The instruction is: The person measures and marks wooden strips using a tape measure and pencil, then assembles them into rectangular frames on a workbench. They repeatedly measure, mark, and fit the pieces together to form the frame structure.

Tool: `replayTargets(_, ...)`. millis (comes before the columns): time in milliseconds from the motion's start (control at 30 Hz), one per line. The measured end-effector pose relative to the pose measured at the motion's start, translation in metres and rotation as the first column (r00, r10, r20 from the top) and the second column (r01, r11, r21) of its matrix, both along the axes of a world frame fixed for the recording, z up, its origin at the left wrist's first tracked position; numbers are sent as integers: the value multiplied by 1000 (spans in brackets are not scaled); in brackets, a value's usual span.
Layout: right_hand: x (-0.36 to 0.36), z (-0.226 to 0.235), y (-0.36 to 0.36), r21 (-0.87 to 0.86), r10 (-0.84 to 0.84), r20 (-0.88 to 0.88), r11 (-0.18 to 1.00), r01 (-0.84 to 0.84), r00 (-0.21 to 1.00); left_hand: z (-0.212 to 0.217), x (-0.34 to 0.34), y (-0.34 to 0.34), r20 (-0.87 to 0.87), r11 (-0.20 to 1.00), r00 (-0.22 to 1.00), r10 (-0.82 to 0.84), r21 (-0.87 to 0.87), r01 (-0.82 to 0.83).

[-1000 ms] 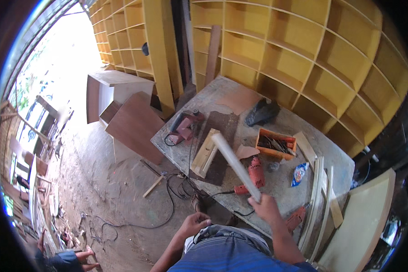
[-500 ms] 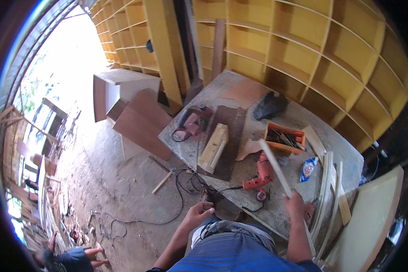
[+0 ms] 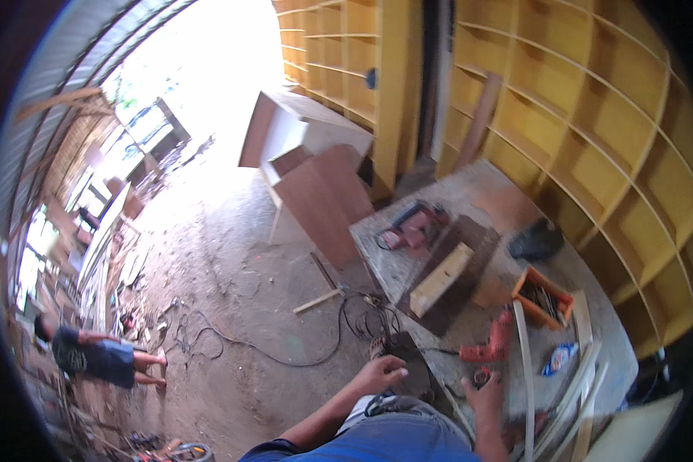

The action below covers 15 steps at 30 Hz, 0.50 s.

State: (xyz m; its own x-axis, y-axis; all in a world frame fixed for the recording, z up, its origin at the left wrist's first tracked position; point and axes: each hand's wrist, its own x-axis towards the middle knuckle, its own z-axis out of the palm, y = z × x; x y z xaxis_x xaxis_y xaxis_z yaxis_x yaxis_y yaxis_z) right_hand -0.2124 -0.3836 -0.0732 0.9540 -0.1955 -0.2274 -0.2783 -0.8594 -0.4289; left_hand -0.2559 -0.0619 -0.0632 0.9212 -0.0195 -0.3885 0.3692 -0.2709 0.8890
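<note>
Tape measure (image 3: 481, 376), red and black: at near edge of desk (image 3: 385, 266), between thumb and fingers of right hand (image 3: 483, 396), impossible to tell if gripped; presumably sited for easy reach. Left hand (image 3: 381, 375): empty, loosely open. Red drill (image 3: 500, 337): just beyond, laid flat, probably for stability.

Worn on the head, the wide fisheye looks steeply down and forward from close above a blue shirt (image 3: 377, 443) at six o'clock, taking in the left hand (image 3: 381, 375) and right hand (image 3: 483, 394) near five, the tabletop (image 3: 470, 183) toward three, and more distant yellow shelves (image 3: 550, 73) at two.
</note>
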Motion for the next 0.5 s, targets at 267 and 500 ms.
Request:
replayTargets(267,11,-65,-2,76,-53,133,996,43,990,9,0,-14,46,993,992,-121,6,120)
replayTargets(500,24,-24,-24,954,-106,50,300,-16,993,4,8,-24,175,979,975,-140,-121,163)
